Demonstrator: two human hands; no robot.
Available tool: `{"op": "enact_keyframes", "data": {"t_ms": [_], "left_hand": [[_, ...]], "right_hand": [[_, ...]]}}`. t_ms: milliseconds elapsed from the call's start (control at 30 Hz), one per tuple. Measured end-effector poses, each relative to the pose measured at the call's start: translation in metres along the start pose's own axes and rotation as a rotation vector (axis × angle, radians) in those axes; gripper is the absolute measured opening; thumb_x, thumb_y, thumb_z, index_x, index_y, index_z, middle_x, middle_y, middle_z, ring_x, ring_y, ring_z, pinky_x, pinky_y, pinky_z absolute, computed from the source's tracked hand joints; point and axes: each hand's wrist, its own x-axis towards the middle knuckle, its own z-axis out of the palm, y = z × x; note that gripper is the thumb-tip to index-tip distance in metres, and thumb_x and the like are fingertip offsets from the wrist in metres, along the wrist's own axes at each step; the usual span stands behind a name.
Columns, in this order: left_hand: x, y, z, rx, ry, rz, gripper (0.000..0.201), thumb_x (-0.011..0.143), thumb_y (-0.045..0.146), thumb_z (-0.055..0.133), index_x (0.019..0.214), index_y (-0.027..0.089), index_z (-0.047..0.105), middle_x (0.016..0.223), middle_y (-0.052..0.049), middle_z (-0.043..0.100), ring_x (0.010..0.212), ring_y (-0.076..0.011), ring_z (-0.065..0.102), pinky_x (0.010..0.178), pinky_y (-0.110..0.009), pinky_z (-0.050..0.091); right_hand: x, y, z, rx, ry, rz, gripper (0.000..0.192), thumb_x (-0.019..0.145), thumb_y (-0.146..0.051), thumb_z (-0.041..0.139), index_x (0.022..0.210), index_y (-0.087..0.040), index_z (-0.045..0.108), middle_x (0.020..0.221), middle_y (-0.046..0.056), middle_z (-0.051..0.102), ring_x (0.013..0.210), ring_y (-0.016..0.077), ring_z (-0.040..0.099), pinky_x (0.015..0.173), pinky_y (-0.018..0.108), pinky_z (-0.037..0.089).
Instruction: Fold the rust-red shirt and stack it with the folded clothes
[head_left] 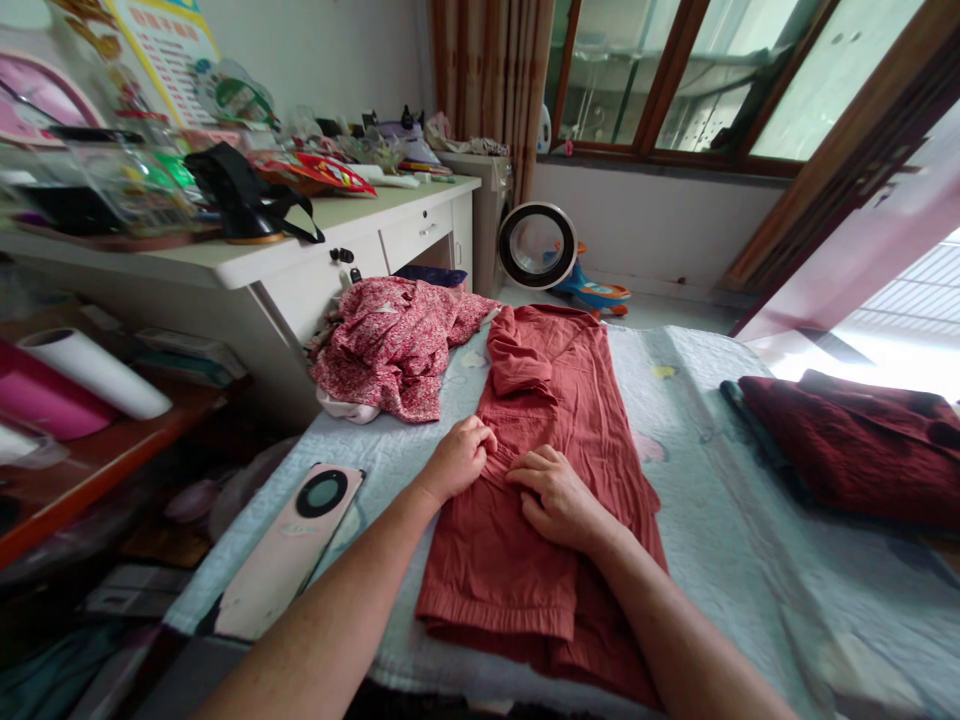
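Note:
A rust-red garment (555, 400) lies lengthwise on the pale quilted bed cover (720, 520), folded into a long strip with a sleeve tucked at its far end. My left hand (459, 458) pinches the cloth at the garment's left edge, fingers curled on the fabric. My right hand (559, 497) lies flat on the middle of the garment, pressing it down, fingers pointing left toward the other hand.
A crumpled red floral garment (397, 345) sits at the bed's far left. Folded dark red cloth (862, 450) lies at the right. A pink phone (289, 545) rests on the bed's left edge. A cluttered white desk (247, 260) stands to the left, a round fan (537, 246) on the floor beyond.

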Motion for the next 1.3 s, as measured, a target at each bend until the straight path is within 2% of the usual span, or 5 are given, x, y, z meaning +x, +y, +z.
{"op": "enact_keyframes", "data": {"t_ms": [267,667,967,1133,1300], "left_hand": [[-0.0006,-0.0011,0.0010,0.000,0.001,-0.002,0.026,0.074,-0.002,0.043,0.074,0.019,0.060,0.085,-0.002,0.056,0.085,-0.0160,0.055,0.085,-0.029,0.046],[0.0004,-0.0002,0.0009,0.011,-0.001,-0.009,0.026,0.072,-0.002,0.043,0.073,0.019,0.060,0.084,-0.002,0.055,0.085,-0.0161,0.056,0.084,-0.029,0.047],[0.0006,-0.0016,0.0006,0.000,-0.013,-0.008,0.026,0.072,-0.001,0.044,0.074,0.019,0.060,0.085,-0.003,0.056,0.087,-0.0166,0.056,0.087,-0.030,0.046],[0.0007,-0.0016,0.0006,0.004,-0.009,-0.004,0.026,0.072,-0.002,0.044,0.073,0.019,0.060,0.085,-0.003,0.056,0.086,-0.0166,0.056,0.087,-0.031,0.047],[0.0001,-0.0001,0.0002,0.010,0.001,-0.003,0.027,0.072,-0.002,0.044,0.073,0.019,0.060,0.084,-0.002,0.056,0.086,-0.0163,0.057,0.086,-0.030,0.047]], "right_hand": [[0.0000,0.0003,0.0017,-0.013,-0.027,0.006,0.041,0.075,-0.008,0.053,0.112,-0.021,0.066,0.115,0.004,0.067,0.100,0.0228,0.050,0.093,0.040,0.038],[0.0018,0.0012,-0.0022,-0.004,0.014,0.001,0.026,0.074,-0.005,0.052,0.086,-0.020,0.069,0.089,0.002,0.071,0.088,0.0181,0.056,0.087,0.033,0.038],[-0.0004,0.0048,-0.0011,-0.014,0.085,0.035,0.017,0.073,-0.004,0.052,0.066,-0.018,0.059,0.070,0.002,0.062,0.072,0.0155,0.050,0.075,0.029,0.036],[-0.0015,0.0054,0.0009,-0.017,0.106,0.062,0.015,0.075,-0.006,0.052,0.066,-0.019,0.055,0.071,0.002,0.057,0.072,0.0159,0.047,0.072,0.029,0.036],[-0.0020,0.0022,-0.0013,-0.013,0.064,0.048,0.015,0.077,-0.007,0.051,0.072,-0.019,0.058,0.077,0.002,0.060,0.077,0.0172,0.048,0.076,0.031,0.036]]}}
